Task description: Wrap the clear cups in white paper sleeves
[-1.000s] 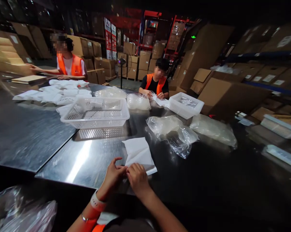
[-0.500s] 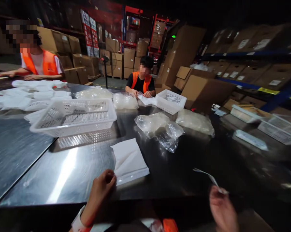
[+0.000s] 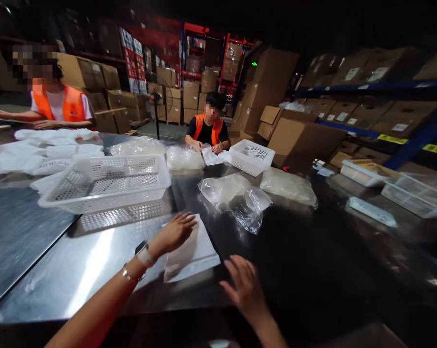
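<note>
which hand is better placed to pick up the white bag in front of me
Left. The left hand already lies flat on the white bag, while the right hand hovers open beside it, off its corner, touching nothing.

Your left hand [image 3: 175, 233] has moved forward from the near edge of the table [image 3: 95, 261] and now lies flat on the white packet [image 3: 198, 251]. Your right hand [image 3: 242, 285] has dropped the thin strip and come back in, fingers spread, just right of the packet.
</note>
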A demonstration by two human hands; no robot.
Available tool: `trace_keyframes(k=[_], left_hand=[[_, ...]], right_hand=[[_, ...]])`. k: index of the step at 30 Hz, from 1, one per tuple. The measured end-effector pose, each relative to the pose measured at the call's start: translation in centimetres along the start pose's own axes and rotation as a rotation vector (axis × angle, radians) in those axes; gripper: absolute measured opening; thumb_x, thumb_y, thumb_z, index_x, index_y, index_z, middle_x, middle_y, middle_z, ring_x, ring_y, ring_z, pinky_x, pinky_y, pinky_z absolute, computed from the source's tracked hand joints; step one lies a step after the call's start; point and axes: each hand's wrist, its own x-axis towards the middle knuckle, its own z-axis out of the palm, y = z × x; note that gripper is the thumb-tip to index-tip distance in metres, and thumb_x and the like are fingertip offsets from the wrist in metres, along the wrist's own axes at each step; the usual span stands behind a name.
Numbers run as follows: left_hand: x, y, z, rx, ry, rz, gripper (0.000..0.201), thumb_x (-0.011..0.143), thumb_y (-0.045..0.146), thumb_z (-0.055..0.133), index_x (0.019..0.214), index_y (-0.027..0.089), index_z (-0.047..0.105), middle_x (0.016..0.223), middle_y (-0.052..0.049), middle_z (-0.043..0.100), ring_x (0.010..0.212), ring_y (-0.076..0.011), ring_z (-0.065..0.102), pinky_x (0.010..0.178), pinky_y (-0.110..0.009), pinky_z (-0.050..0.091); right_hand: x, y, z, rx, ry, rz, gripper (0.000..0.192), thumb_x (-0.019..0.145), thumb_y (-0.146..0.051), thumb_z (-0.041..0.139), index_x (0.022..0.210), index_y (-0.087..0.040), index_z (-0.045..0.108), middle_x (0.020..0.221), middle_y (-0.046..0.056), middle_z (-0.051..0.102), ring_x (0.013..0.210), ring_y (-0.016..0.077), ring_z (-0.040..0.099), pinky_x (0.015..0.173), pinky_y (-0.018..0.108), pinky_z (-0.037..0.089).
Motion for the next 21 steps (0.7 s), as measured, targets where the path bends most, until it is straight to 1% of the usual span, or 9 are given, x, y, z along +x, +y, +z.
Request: trace_keyframes(k=[2, 3, 5, 7, 10, 13, 15, 18, 21], left_hand=[[2.4, -1.0, 0.7, -0.025, -0.136, 0.05, 0.042, 0.1, 0.025, 0.042, 0.135, 0.025, 0.064, 0.145, -0.008, 0.062, 0.14, -0.0229, 0.052, 0.117, -0.046, 0.04], [2.9, -1.4, 1.1, -0.027, -0.164, 0.052, 0.042, 0.1, 0.027, 0.043, 0.137, 0.026, 0.062, 0.146, -0.007, 0.061, 0.14, -0.0229, 0.052, 0.116, -0.045, 0.041], [3.0, -2.1, 2.0, -0.019, -0.157, 0.033, 0.044, 0.101, 0.031, 0.043, 0.142, 0.027, 0.058, 0.148, -0.007, 0.058, 0.14, -0.0241, 0.051, 0.115, -0.046, 0.041], [2.3, -2.4, 2.8, -0.01, -0.139, 0.014, 0.046, 0.102, 0.033, 0.043, 0.146, 0.026, 0.054, 0.152, -0.01, 0.054, 0.144, -0.0269, 0.046, 0.119, -0.05, 0.035], [1.1, -1.8, 3.6, 0.002, -0.047, 0.006, 0.046, 0.103, 0.033, 0.045, 0.148, 0.026, 0.051, 0.155, -0.01, 0.05, 0.148, -0.0308, 0.038, 0.123, -0.058, 0.022], [0.5, -0.4, 4.0, 0.007, 0.033, 0.02, 0.046, 0.103, 0.033, 0.048, 0.148, 0.027, 0.05, 0.157, -0.01, 0.048, 0.149, -0.0347, 0.035, 0.122, -0.064, 0.016], [0.3, 0.7, 4.1, 0.004, 0.02, 0.043, 0.049, 0.101, 0.035, 0.052, 0.15, 0.028, 0.047, 0.159, -0.01, 0.045, 0.15, -0.036, 0.032, 0.122, -0.068, 0.013], [0.0, 2.5, 4.3, 0.019, -0.038, 0.081, 0.054, 0.101, 0.037, 0.053, 0.153, 0.03, 0.042, 0.162, -0.009, 0.039, 0.153, -0.0349, 0.027, 0.122, -0.068, 0.009], [-0.3, 3.7, 4.8, 0.042, -0.12, 0.061, 0.056, 0.1, 0.043, 0.054, 0.153, 0.03, 0.042, 0.162, -0.012, 0.038, 0.153, -0.036, 0.028, 0.121, -0.071, 0.01]], right_hand=[[1.6, -2.9, 4.9, -0.06, -0.077, -0.313, 0.03, 0.096, -0.025, 0.063, 0.125, -0.028, 0.063, 0.116, 0.01, 0.072, 0.111, 0.0266, 0.067, 0.094, 0.047, 0.055], [2.3, -4.2, 6.9, -0.057, -0.092, -0.398, 0.03, 0.095, -0.018, 0.063, 0.123, -0.028, 0.064, 0.112, 0.009, 0.073, 0.109, 0.0253, 0.068, 0.093, 0.045, 0.055], [3.1, -6.1, 9.6, -0.048, -0.129, -0.427, 0.024, 0.096, -0.011, 0.057, 0.112, -0.025, 0.068, 0.094, 0.007, 0.075, 0.092, 0.0217, 0.071, 0.083, 0.039, 0.057], [3.1, -6.8, 10.3, -0.035, -0.148, -0.384, 0.023, 0.097, -0.01, 0.05, 0.1, -0.021, 0.07, 0.077, 0.004, 0.072, 0.073, 0.0191, 0.07, 0.067, 0.033, 0.057], [2.1, -6.7, 8.6, -0.023, -0.114, -0.342, 0.029, 0.097, -0.008, 0.046, 0.093, -0.021, 0.071, 0.07, 0.004, 0.071, 0.06, 0.0186, 0.068, 0.055, 0.03, 0.056], [1.2, -6.4, 5.8, -0.049, -0.087, -0.351, 0.035, 0.097, -0.01, 0.042, 0.107, -0.025, 0.072, 0.088, 0.006, 0.078, 0.078, 0.0233, 0.075, 0.067, 0.036, 0.064], [0.8, -6.0, 4.0, -0.078, -0.044, -0.371, 0.035, 0.097, -0.014, 0.044, 0.121, -0.021, 0.068, 0.1, 0.009, 0.079, 0.093, 0.0254, 0.075, 0.079, 0.038, 0.066], [-0.6, -5.1, 2.1, -0.101, 0.015, -0.393, 0.036, 0.094, -0.016, 0.052, 0.129, -0.014, 0.061, 0.108, 0.015, 0.077, 0.104, 0.0283, 0.073, 0.09, 0.044, 0.063], [-3.6, -3.6, 0.5, -0.04, -0.05, -0.325, 0.039, 0.092, -0.023, 0.059, 0.131, -0.026, 0.057, 0.12, 0.013, 0.074, 0.112, 0.0303, 0.07, 0.096, 0.055, 0.057]])
